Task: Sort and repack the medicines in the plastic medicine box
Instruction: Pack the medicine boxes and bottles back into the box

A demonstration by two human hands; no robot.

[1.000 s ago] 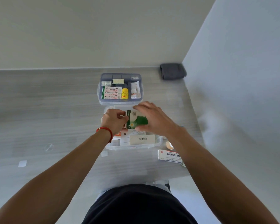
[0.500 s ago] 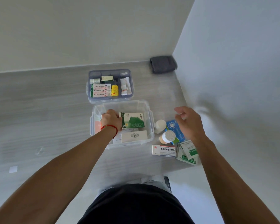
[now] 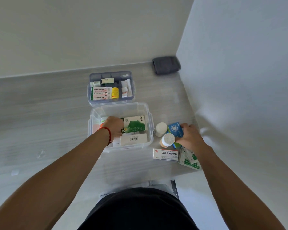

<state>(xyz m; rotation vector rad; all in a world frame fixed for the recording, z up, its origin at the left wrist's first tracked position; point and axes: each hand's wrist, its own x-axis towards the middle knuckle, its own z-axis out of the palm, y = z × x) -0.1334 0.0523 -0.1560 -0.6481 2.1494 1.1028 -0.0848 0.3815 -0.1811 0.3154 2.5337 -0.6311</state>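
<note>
The clear plastic medicine box (image 3: 149,123) sits on the grey floor in front of me. Inside it lie a green-and-white medicine carton (image 3: 134,124) and a white carton with a barcode (image 3: 133,139). My left hand (image 3: 114,126) is down inside the box, fingers closed against the left edge of the green carton. To the right of the box, my right hand (image 3: 189,136) closes on a blue packet (image 3: 175,130). Beside it stand a white bottle (image 3: 160,129) and a white-capped bottle (image 3: 167,139).
The box's blue-grey tray (image 3: 110,101), with small cartons and a yellow bottle, lies just beyond the box. A white carton with red print (image 3: 165,154) and green-and-white sachets (image 3: 189,159) lie at the near right. A dark folded cloth (image 3: 166,65) sits in the wall corner.
My right hand let go of the green carton, swung right and came down onto the blue packet. My left hand stayed in the box by the green carton, which now lies flat.
</note>
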